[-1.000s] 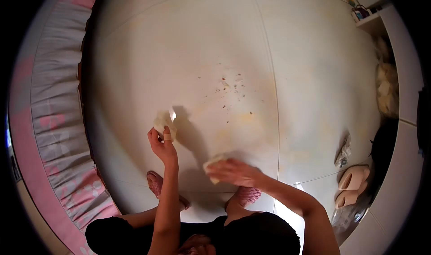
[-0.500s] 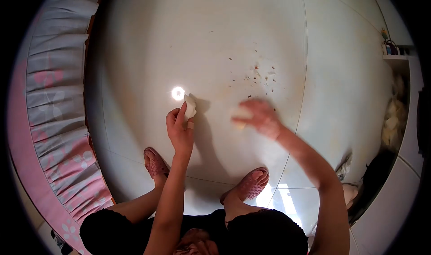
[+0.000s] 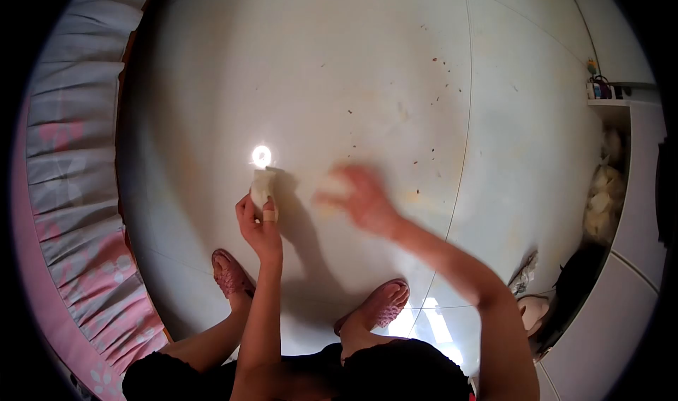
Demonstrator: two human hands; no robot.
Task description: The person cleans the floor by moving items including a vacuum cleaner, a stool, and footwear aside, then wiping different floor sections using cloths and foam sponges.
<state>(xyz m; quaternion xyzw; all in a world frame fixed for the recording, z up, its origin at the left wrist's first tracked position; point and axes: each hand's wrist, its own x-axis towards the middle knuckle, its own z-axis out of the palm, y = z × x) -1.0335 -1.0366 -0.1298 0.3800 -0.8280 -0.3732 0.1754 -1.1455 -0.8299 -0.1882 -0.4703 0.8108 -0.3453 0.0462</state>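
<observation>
My left hand point(image 3: 260, 224) is closed around a crumpled white wad that looks like tissue point(image 3: 263, 183), held upright above the floor with a bandage-like strip on one finger. To its right, my right hand point(image 3: 366, 202) is smeared by motion low over the pale floor point(image 3: 318, 104). Its fingers appear closed on a pale whitish wad point(image 3: 333, 188), too blurred to name. Small dark brown crumbs point(image 3: 433, 150) lie scattered beyond and right of that hand. A faint yellowish smear point(image 3: 417, 198) shows on the floor beside it.
On the left runs a bed edge with a pink and grey ruffled skirt point(image 3: 78, 189). My feet wear pink sandals point(image 3: 385, 303). To the right stands a white open shelf unit point(image 3: 643, 161) with bagged things point(image 3: 602, 202) inside and a crumpled plastic bag point(image 3: 523, 274) near its base.
The right hand has swung left, nearer the left hand. The crumbs lie more spread out, and fewer show in the former cluster. The view has shifted slightly.
</observation>
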